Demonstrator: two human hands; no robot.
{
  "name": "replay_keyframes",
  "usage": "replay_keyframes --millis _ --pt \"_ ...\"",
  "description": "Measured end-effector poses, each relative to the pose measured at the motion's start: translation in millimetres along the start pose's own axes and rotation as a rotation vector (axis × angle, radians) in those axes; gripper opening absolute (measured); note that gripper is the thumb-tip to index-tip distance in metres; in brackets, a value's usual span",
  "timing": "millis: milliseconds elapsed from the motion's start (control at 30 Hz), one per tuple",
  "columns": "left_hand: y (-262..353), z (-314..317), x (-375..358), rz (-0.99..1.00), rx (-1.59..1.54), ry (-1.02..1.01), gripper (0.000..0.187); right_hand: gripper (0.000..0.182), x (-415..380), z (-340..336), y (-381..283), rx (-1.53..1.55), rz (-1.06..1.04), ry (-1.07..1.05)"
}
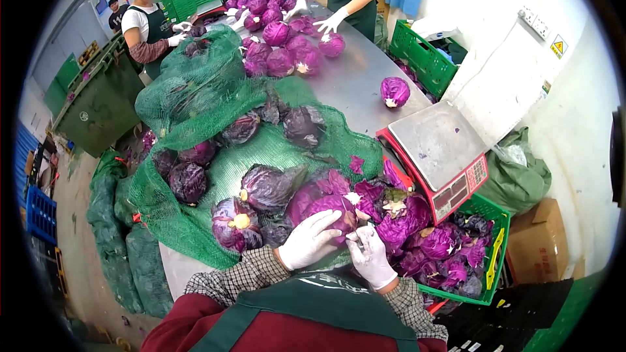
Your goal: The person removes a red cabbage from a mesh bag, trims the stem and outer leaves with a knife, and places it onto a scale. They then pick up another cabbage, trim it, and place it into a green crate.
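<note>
While a glossy round cabbage (336, 204), left of the scale (433, 146), is partly hidden by the left hand (308, 242), its gloved fingers extended, the right hand (373, 259) is seen with fingers bent; whether anything is pinched cannot be told. Coarse, rumpled netting (156, 202) is spread farther left.

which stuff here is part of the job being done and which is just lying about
Seemingly in the job:
purple cabbage, left hand on it, right hand at its edge
darker cabbages on the green net
green crate of loose leaves

Probably just about:
cardboard box
blue crate
perhaps the scale, which no hand touches
</note>
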State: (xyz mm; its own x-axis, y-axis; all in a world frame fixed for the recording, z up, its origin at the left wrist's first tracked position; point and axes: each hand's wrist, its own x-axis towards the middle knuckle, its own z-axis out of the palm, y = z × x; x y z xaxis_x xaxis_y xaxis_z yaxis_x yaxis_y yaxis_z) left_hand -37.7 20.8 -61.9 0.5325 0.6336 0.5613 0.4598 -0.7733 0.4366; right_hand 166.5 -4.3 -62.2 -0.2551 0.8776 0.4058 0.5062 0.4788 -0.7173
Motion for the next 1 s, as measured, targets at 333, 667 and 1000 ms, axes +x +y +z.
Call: replay_keyframes --millis 333,667,1000 --pt "-6 -7 5 -0.057 0.076 -0.081 0.075 0.025 -47 -59 7 -0.028 0.408 0.055" --pt "-7 -5 5 -0.413 0.023 -0.087 0.123 0.031 -2 -6 6 0.000 0.068 0.098" --pt "-9 9 -6 -0.521 -0.128 -0.151 0.123 0.017 22 -5 1 0.198 0.223 -0.044"
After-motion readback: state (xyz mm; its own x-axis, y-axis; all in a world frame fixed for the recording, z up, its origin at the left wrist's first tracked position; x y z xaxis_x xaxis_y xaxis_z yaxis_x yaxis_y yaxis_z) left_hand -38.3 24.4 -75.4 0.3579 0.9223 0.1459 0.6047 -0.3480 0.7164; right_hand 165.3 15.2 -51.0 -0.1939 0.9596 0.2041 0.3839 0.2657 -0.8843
